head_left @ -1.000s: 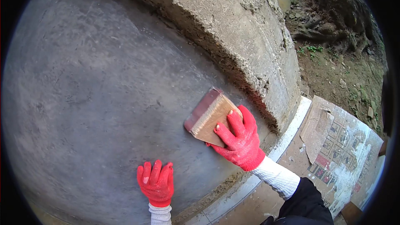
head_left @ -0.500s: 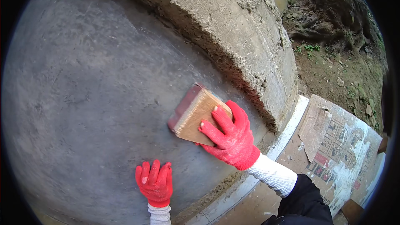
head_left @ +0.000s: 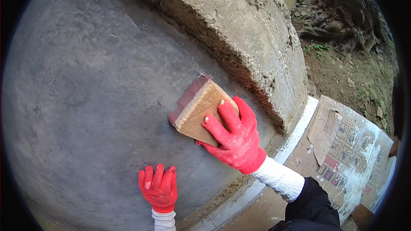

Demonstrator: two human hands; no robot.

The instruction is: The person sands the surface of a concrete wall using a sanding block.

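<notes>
- Right hand [head_left: 239,145] holds wooden block [head_left: 203,109]; apparent step: rubbing gray surface [head_left: 98,115] beneath it.
- Left hand [head_left: 159,190]: fingers slightly spread, nothing visibly held.
- Next stroke likely requires even pressure.

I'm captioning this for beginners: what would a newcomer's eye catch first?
Near the centre, the red gloved right hand grips a tan block on a grey surface. The left hand, also gloved red, is lower left. Above, a rough ledge slants down rightward.
</notes>
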